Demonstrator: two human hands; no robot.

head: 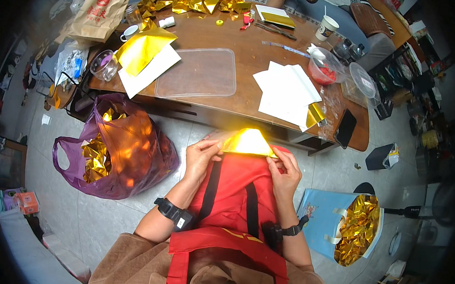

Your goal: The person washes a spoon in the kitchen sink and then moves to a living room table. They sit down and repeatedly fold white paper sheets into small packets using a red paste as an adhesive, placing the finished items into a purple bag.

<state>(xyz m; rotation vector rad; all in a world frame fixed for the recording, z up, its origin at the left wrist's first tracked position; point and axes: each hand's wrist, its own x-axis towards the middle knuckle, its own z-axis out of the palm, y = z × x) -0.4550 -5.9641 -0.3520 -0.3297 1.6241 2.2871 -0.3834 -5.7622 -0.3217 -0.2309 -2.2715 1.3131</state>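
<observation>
Above my lap, a folded piece of gold foil paper (248, 142) stretches between both hands, its glossy face very bright. My left hand (203, 156) pinches its left corner, and my right hand (286, 166) pinches the right corner. Beneath them is a red apron (233, 184) with black straps. On the wooden table (217, 33) lie flat gold foil sheets (147, 49) at the left and white sheets (288, 91) at the right. A row of folded gold pieces (192, 1) runs along the far edge.
A purple plastic bag (134, 156) of gold pieces stands on the floor at left, a blue bag (320, 220) of them at right. The table also bears a clear plastic lid (198, 73), a phone (345, 128), a plastic tub (324, 68) and a paper cup (327, 28).
</observation>
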